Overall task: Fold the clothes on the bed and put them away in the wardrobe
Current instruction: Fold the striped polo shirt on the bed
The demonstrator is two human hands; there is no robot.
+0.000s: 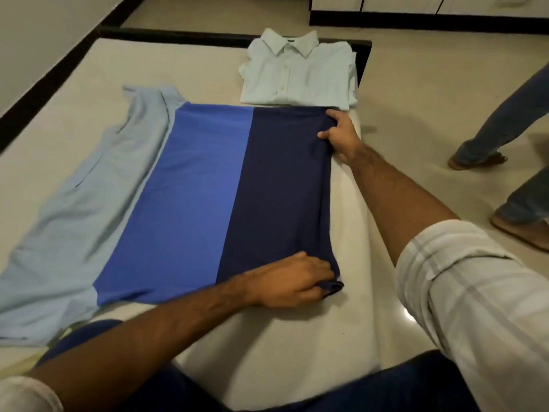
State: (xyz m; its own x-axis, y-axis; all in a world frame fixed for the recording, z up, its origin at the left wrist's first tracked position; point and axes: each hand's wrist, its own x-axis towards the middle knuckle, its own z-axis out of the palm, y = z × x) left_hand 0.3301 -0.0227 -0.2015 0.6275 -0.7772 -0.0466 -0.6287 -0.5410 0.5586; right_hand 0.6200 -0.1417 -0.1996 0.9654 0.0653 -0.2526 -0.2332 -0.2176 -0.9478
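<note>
Fingers of left hand point(292, 281) pinching tri-blue shirt point(208, 197) near corner, right hand point(341, 135) gripping far corner, on bed point(350, 233)

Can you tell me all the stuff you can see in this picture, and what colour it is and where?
striped shirt: one, light blue, mid blue and navy bands, spread flat on the bed, both hands on its navy edge
folded shirt: one, pale mint with a collar, at the bed's far end
bed: one, off-white cover, dark frame showing at the far end
cabinets: pale fronts on a dark base, top right, by the floor
floor: beige, right of the bed
other person's legs: two, in blue jeans and sandals, standing on the floor at right
left hand: one, pinching the shirt's near navy corner
right hand: one, gripping the shirt's far navy corner
</note>
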